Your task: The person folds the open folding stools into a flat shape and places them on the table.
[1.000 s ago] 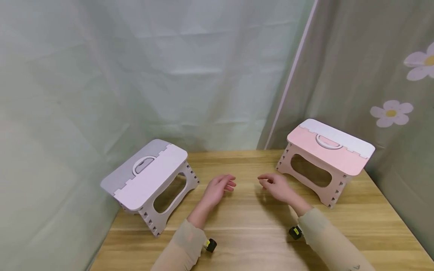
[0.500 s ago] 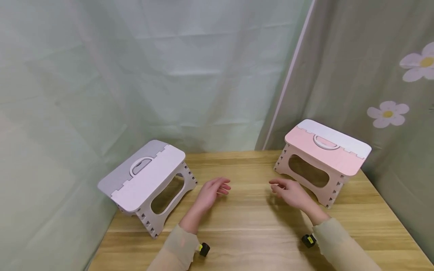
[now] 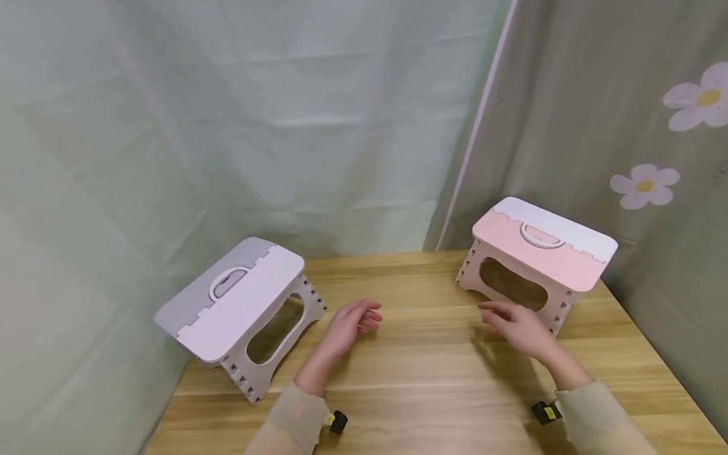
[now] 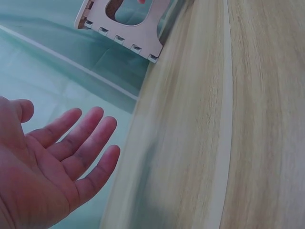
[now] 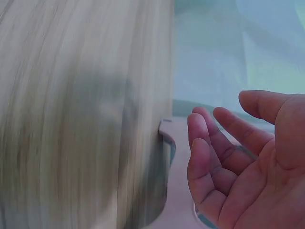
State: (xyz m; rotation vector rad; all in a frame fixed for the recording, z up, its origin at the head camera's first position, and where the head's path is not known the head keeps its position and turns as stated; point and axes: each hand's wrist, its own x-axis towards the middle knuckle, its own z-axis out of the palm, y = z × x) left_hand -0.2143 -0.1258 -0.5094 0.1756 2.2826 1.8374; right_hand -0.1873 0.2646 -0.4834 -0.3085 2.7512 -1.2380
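A folding step stool [image 3: 244, 303] in grey and pale lilac stands unfolded at the left of the table, a handle set in its top. At the back right is a second folding stool [image 3: 546, 246], pink with a white strip, also upright on its legs. My left hand [image 3: 345, 325] hovers over the wood just right of the grey stool, its fingers relaxed and holding nothing. In front of the pink stool my right hand [image 3: 520, 328] hangs with loosely bent fingers [image 5: 200, 167], covering part of that stool's leg in the head view. Neither hand visibly touches a stool.
The wooden table [image 3: 398, 392] carries both stools. Pale green curtain [image 3: 318, 139] lines the back and left, and a grey-green curtain with flowers [image 3: 644, 186] hangs at the right. A small black device [image 3: 338, 422] sits at the left wrist, another [image 3: 546, 412] at the right.
My right hand has moved right, toward the pink stool, widening the gap between the hands. The left hand has shifted slightly left in view. Both stools stay standing; the view has turned slightly.
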